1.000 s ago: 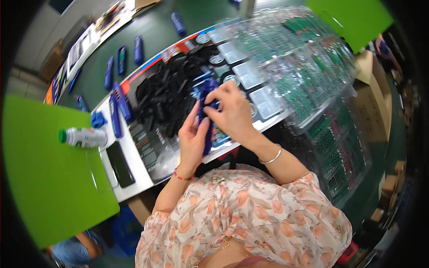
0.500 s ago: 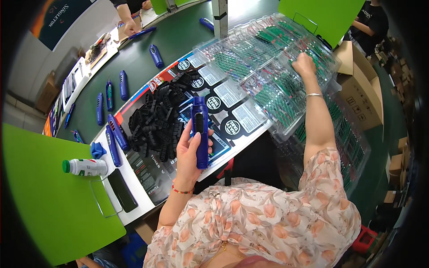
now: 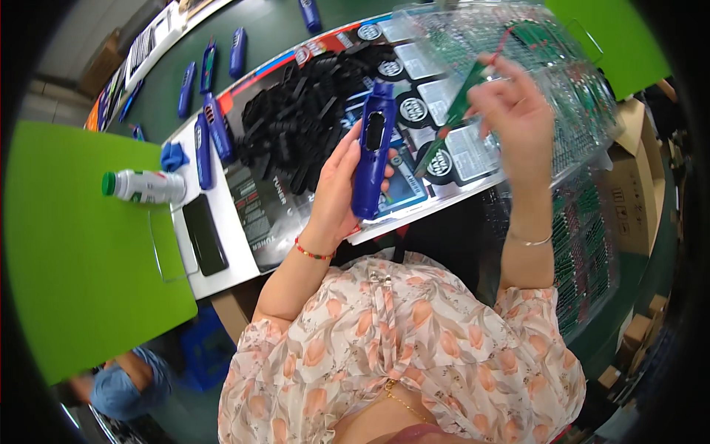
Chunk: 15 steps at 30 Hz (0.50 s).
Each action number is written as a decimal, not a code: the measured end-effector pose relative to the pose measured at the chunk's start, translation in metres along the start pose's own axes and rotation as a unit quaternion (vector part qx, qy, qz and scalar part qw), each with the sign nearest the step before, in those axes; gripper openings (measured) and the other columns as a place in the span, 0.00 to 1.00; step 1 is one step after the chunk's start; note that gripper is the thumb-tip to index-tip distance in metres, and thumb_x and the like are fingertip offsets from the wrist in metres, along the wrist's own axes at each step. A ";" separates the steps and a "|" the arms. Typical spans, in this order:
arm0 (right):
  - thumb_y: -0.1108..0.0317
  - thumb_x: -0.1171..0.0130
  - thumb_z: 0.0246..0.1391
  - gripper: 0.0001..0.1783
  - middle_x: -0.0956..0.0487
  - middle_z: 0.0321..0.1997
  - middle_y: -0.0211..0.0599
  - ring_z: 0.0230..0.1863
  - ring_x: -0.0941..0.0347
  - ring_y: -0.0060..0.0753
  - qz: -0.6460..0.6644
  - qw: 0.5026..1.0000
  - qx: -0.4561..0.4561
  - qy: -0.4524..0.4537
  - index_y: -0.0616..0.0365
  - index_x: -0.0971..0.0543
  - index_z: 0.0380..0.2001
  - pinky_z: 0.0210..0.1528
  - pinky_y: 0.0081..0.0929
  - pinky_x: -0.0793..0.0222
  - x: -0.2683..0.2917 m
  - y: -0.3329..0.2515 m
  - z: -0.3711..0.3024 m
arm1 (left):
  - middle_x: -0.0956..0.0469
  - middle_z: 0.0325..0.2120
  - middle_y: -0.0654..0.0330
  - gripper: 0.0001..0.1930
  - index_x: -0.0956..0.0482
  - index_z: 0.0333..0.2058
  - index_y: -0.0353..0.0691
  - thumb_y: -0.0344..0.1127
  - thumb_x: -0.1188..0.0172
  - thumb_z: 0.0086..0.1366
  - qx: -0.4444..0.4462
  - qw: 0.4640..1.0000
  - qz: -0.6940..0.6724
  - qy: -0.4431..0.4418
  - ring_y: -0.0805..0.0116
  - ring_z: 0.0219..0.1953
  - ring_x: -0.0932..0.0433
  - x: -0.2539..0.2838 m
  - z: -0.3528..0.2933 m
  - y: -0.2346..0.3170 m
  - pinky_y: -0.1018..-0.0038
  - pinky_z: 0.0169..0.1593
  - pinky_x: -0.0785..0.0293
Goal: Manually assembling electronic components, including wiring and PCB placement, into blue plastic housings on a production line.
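Observation:
Upright in my left hand (image 3: 339, 185) is a blue plastic housing (image 3: 367, 181), elongated, with an oval opening in its upper half. My fingers wrap round its lower part. To the right, my right hand (image 3: 518, 122) pinches a long, narrow green circuit board (image 3: 460, 102) by its upper end, where a red wire sticks up. The board slants down toward the housing and is apart from it; motion blurs it and the fingers. Left of the housing lies a heap of small black plastic parts (image 3: 296, 111) on printed sheets.
Clear plastic trays (image 3: 566, 66) of green boards lie at the right, beside a cardboard box (image 3: 632, 185). Several blue housings (image 3: 203, 152) lie at the left, near a white bottle (image 3: 148, 186) with a green cap, a blue cloth (image 3: 174, 156) and a black phone (image 3: 205, 235). A green panel (image 3: 81, 274) stands leftmost.
My right hand has come back from the trays toward the housing, now with a green circuit board in it. My left hand still holds the blue housing. The whole view has shifted.

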State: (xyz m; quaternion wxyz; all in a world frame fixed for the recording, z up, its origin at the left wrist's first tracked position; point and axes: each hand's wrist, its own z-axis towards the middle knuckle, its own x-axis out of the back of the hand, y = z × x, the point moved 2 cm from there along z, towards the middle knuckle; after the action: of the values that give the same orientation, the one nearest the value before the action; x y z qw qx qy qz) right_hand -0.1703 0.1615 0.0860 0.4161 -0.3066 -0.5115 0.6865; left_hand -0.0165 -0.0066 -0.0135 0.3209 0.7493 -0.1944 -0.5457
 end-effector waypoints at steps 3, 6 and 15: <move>0.76 0.37 0.54 0.19 0.18 0.32 0.33 0.29 0.22 0.17 0.052 0.994 -0.065 -0.066 0.63 0.23 0.50 0.23 0.12 0.32 -0.040 0.020 -0.028 | 0.23 0.47 0.52 0.25 0.45 0.68 0.43 0.40 0.57 0.75 -0.013 1.000 0.014 0.022 0.70 0.37 0.21 0.001 -0.003 0.001 0.73 0.37 0.20; 0.76 0.38 0.56 0.18 0.17 0.33 0.34 0.30 0.22 0.17 0.062 0.993 -0.070 -0.070 0.64 0.23 0.50 0.23 0.11 0.32 -0.058 0.033 -0.039 | 0.22 0.45 0.54 0.25 0.43 0.67 0.44 0.38 0.56 0.75 -0.004 1.000 -0.024 0.017 0.71 0.37 0.21 -0.002 -0.008 0.005 0.74 0.37 0.20; 0.75 0.38 0.56 0.16 0.17 0.31 0.33 0.29 0.22 0.16 0.065 0.988 -0.110 -0.087 0.64 0.22 0.48 0.21 0.10 0.34 -0.071 0.046 -0.040 | 0.22 0.43 0.55 0.24 0.43 0.67 0.44 0.37 0.56 0.75 -0.014 0.999 -0.028 -0.020 0.70 0.36 0.21 0.006 -0.009 0.005 0.72 0.37 0.19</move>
State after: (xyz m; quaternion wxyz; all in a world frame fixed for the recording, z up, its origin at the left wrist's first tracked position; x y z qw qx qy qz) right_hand -0.1157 0.1109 0.0302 0.2882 -0.3225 -0.5967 0.6759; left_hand -0.0054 -0.0111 -0.0123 0.3117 0.7388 -0.1721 -0.5722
